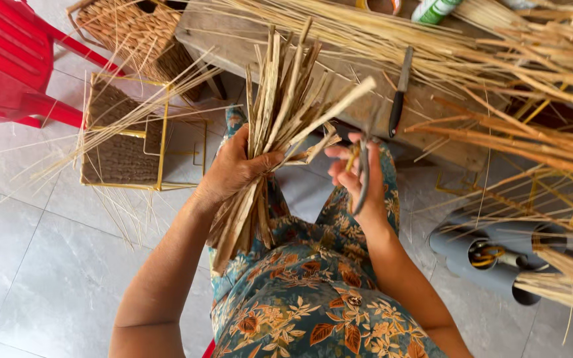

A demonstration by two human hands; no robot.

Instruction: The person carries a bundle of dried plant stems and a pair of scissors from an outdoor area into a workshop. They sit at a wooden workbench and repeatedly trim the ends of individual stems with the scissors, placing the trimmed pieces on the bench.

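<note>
My left hand (233, 169) grips a thick bundle of flat dried reed strips (280, 113) around its middle, strips fanning upward and hanging down over my floral-clothed lap. My right hand (359, 179) holds a pair of metal scissors (364, 166), blades pointing up toward one pale strip (336, 109) that sticks out to the right from the bundle. The two hands are close together above my knees.
A black-handled knife (398, 99) lies on the wooden bench (233, 40) among long loose reeds (499, 59). Woven baskets with yellow wire frames (124, 142) stand on the tiled floor at left, by a red plastic chair (14, 59). Grey pipes (492, 255) lie at right.
</note>
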